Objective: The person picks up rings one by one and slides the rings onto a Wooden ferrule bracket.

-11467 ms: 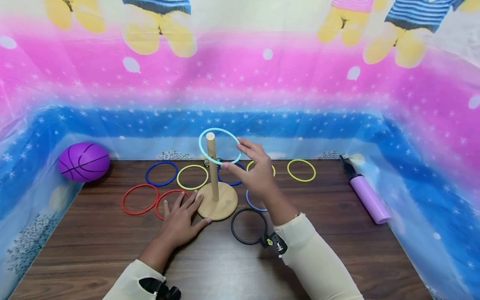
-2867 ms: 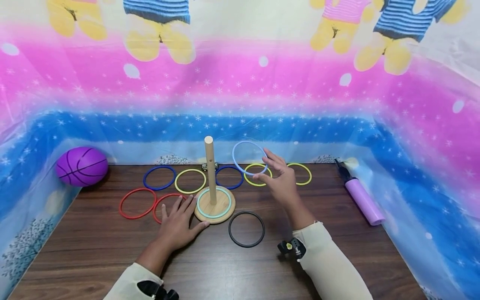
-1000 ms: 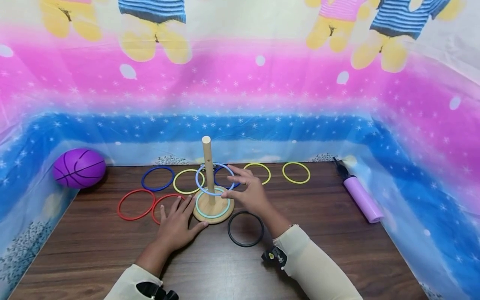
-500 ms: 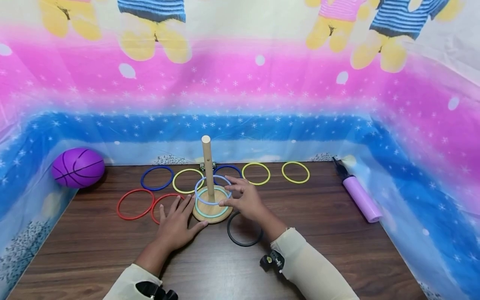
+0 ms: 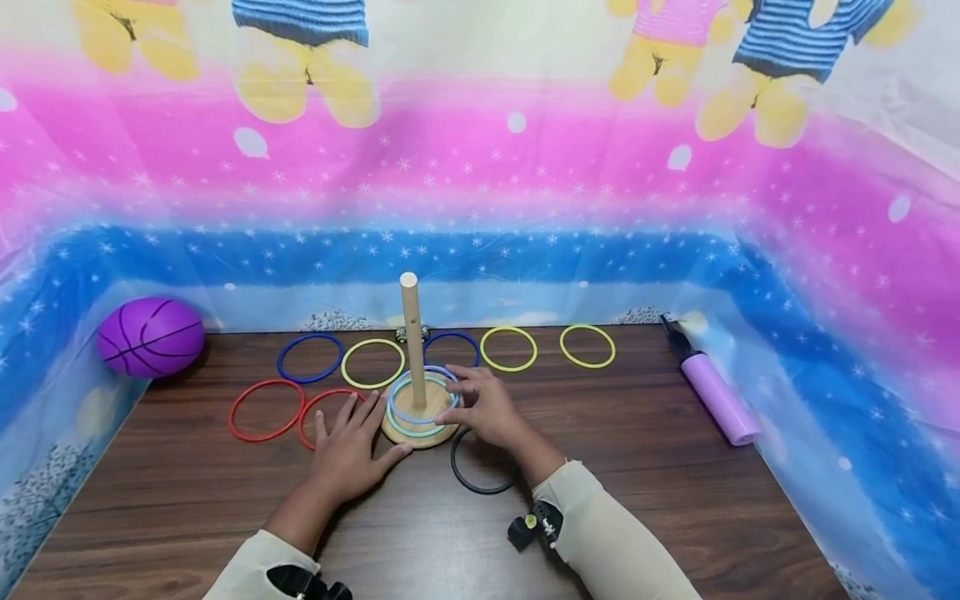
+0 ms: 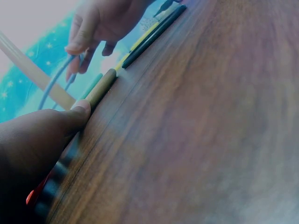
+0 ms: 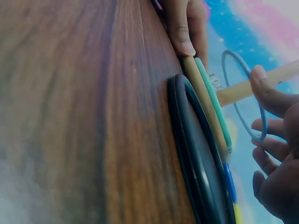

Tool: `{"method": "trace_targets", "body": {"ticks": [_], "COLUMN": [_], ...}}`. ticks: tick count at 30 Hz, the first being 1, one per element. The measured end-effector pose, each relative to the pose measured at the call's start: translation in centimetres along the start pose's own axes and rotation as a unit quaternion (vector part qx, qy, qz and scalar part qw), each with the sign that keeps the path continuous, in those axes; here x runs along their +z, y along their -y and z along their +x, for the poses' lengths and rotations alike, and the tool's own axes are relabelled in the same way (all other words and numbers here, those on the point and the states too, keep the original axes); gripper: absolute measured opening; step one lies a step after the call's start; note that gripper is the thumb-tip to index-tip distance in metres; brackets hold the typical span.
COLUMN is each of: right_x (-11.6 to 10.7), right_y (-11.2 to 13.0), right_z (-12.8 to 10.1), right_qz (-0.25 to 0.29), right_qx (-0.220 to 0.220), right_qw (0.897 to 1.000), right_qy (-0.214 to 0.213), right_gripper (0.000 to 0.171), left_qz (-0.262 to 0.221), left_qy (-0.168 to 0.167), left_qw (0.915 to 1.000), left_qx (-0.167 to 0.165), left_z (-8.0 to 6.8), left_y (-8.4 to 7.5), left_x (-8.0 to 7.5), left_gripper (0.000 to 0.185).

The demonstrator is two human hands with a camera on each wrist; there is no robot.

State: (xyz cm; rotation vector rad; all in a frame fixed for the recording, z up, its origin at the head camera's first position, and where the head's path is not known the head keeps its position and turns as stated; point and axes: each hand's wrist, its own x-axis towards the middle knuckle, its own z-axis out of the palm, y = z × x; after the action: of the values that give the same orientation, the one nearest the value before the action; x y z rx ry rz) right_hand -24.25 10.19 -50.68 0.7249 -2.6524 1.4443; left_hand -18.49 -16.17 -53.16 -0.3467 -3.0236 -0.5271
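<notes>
My right hand [image 5: 486,408] pinches a light blue ring [image 7: 227,69] between thumb and fingers. The ring encircles the wooden peg [image 5: 412,342] low down, a little above the round base. On that wooden base [image 7: 189,70] lies a mint-green ring [image 7: 216,105], also around the peg. My left hand [image 5: 347,454] rests spread out at the left of the base, its thumb and fingertips at the base's edge. Under my left fingers is part of a red ring [image 5: 318,408]. A black ring [image 5: 480,490] lies in front of the base, partly hidden by my right hand in the head view.
Another red ring [image 5: 234,408] lies at the left. Along the back are blue rings [image 5: 280,367] and several yellow rings [image 5: 587,327]. A purple ball [image 5: 150,337] sits at the back left corner, a lilac hand pump [image 5: 720,400] at the right edge.
My right hand has carried the light blue ring from right of the peg, over it and down toward the base. The mint-green ring, earlier in that hand, now lies on the base.
</notes>
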Motion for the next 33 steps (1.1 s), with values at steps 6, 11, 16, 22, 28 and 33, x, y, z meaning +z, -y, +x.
{"method": "trace_targets", "body": {"ticks": [6, 11, 16, 22, 28, 33], "right_x": [0.6, 0.9, 0.8, 0.9, 1.1, 1.2], "right_y": [-0.3, -0.4, -0.3, -0.2, -0.2, -0.2], "right_z": [-0.1, -0.3, -0.4, -0.4, -0.3, -0.4], "right_qz": [-0.031, -0.041, -0.059, -0.085, -0.103, -0.101], "right_qx": [0.002, 0.009, 0.017, 0.016, 0.023, 0.034], "right_qw": [0.999, 0.999, 0.998, 0.995, 0.993, 0.993], "right_qy": [0.018, 0.028, 0.031, 0.044, 0.052, 0.059], "right_gripper": [0.053, 0.052, 0.050, 0.044, 0.043, 0.050], "left_qz": [0.002, 0.002, 0.002, 0.002, 0.001, 0.001], "left_qy": [0.000, 0.002, 0.003, 0.003, 0.001, 0.002], "left_qw": [1.0000, 1.0000, 1.0000, 1.0000, 1.0000, 1.0000], "left_qx": [-0.001, -0.001, -0.001, -0.001, -0.002, -0.002], "left_z": [-0.1, -0.1, -0.1, -0.1, -0.1, -0.1], "left_y": [0.1, 0.0, 0.0, -0.1, -0.1, 0.0], "left_x": [0.0, -0.1, -0.1, 0.0, 0.0, 0.0], "left_gripper": [0.098, 0.098, 0.098, 0.097, 0.098, 0.098]}}
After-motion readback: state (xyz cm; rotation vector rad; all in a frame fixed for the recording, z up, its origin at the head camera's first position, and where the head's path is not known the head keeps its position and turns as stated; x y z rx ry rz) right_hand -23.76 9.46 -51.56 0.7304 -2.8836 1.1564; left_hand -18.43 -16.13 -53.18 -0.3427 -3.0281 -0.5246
